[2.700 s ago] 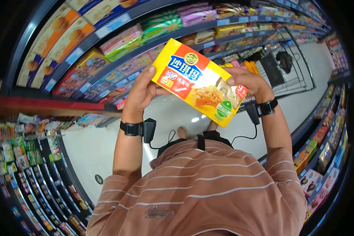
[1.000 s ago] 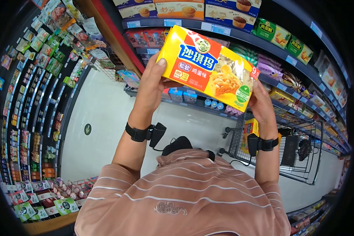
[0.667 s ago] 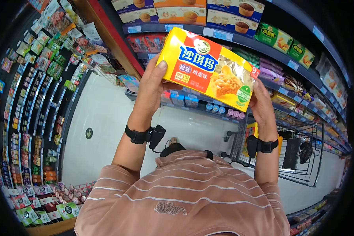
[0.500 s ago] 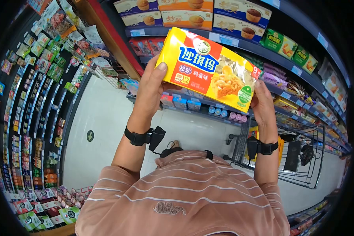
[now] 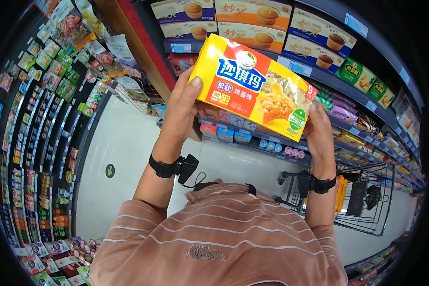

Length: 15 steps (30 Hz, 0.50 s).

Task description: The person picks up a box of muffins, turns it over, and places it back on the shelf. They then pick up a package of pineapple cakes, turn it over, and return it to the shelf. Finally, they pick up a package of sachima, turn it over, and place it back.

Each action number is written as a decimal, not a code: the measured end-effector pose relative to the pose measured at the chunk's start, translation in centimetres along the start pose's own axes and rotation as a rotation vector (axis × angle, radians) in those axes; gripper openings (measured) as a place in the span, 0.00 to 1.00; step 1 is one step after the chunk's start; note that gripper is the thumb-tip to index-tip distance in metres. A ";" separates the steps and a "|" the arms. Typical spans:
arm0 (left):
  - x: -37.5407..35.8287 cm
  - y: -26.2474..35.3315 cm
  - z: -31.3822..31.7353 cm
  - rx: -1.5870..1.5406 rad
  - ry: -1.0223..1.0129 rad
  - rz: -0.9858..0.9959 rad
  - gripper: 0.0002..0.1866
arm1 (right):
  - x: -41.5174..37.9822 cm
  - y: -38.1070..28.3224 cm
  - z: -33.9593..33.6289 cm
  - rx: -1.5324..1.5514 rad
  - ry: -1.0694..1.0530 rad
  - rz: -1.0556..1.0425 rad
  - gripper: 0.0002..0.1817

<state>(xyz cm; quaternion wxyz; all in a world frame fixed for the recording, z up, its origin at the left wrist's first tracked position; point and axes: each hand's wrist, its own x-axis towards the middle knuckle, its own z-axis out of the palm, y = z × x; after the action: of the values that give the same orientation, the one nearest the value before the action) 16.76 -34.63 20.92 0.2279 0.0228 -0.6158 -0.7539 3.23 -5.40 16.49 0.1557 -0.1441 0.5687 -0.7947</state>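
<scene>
A yellow and red snack box (image 5: 245, 90) is held up in front of the shelves, tilted down toward the right, its printed front facing me. My left hand (image 5: 182, 107) grips its left end, with the thumb on the front face. At the lower right end, my right hand (image 5: 319, 131) holds the box by its side. The fingers behind the box are hidden. Black straps with small devices sit on both wrists.
Shelves (image 5: 181, 46) with cake boxes (image 5: 252, 24) stand beyond the box. A shopping cart (image 5: 367, 205) with a yellow package is at the right. Curved racks of packaged snacks (image 5: 47, 143) line the left, beside a wooden post (image 5: 138, 47).
The shelf goods and the cart have shifted slightly right and down in view. Both hands still hold the box, whose right end sits slightly lower.
</scene>
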 end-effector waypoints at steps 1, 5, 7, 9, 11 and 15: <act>0.2 -0.1 -0.3 -0.002 0.000 -0.006 0.35 | 0.1 0.3 0.1 -0.001 0.007 0.000 0.17; 1.1 -0.4 -1.7 -0.008 -0.028 -0.024 0.36 | 0.7 1.2 0.9 -0.006 0.050 0.017 0.16; 1.6 -0.7 -2.2 -0.015 -0.026 -0.025 0.39 | 0.7 1.3 1.6 -0.006 0.073 0.025 0.15; 2.1 -0.7 -2.6 0.007 -0.037 -0.019 0.40 | 0.7 1.3 2.0 -0.008 0.089 0.024 0.14; 2.6 -0.5 -2.9 0.010 -0.068 -0.035 0.41 | 0.9 1.3 2.2 -0.012 0.093 0.013 0.13; 3.7 -0.6 -3.9 0.052 -0.144 -0.113 0.43 | 0.8 1.2 3.2 0.041 0.162 0.020 0.11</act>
<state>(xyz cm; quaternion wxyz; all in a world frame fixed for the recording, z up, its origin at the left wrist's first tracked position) 14.46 -39.49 20.33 0.1394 0.0090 -0.6477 -0.7490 3.86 -8.82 16.35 0.1201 -0.0707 0.5644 -0.8137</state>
